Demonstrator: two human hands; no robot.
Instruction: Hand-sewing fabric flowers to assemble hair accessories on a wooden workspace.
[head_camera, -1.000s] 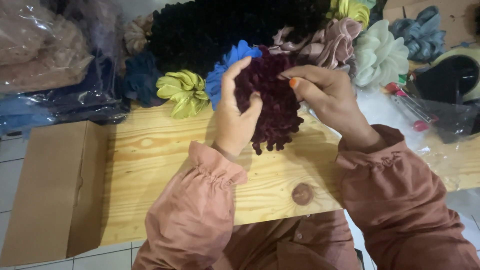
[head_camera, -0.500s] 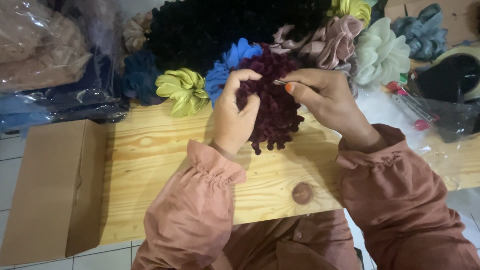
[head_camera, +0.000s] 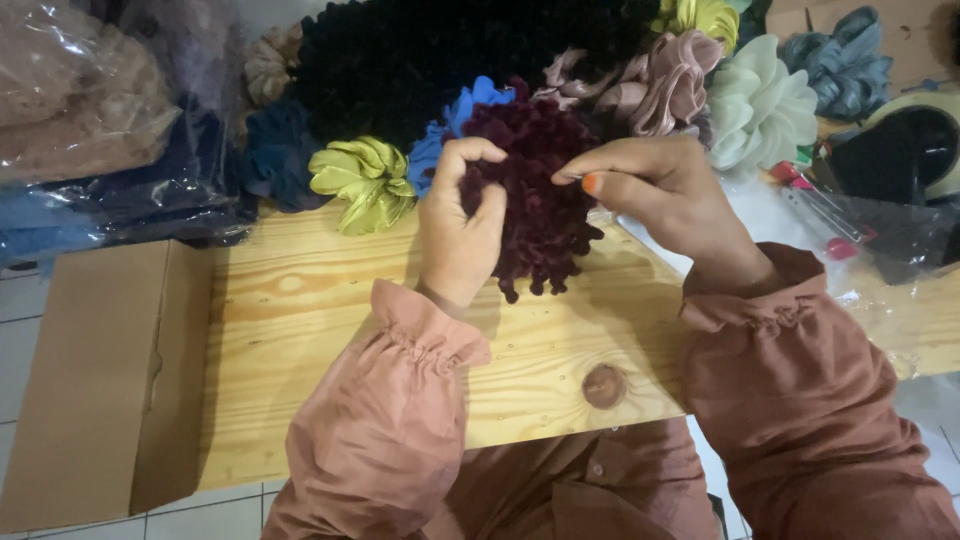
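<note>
While the maroon velvet scrunchie (head_camera: 535, 190) is clamped by the left hand (head_camera: 462, 235) and pinched by the right hand (head_camera: 665, 195), it is judged soft, light, best gripped at its ruffled rim.

- Maroon scrunchie (head_camera: 535, 195): plush velvet-like cloth, deep pile, matt.
- Lime scrunchie (head_camera: 365, 180): satin cloth, smooth, glossy.
- Mauve scrunchie (head_camera: 660, 85): satin cloth, soft sheen.
- Pale green scrunchie (head_camera: 762, 105): thin matt cloth.
- Table (head_camera: 300, 350): bare pale wood, visible grain and knot, matt.
- Box (head_camera: 95, 370): brown cardboard, smooth, dull.
- Bags (head_camera: 90, 130): clear plastic film, crinkled, shiny.
- Sleeves (head_camera: 390, 430): rust cloth, faint sheen.
</note>
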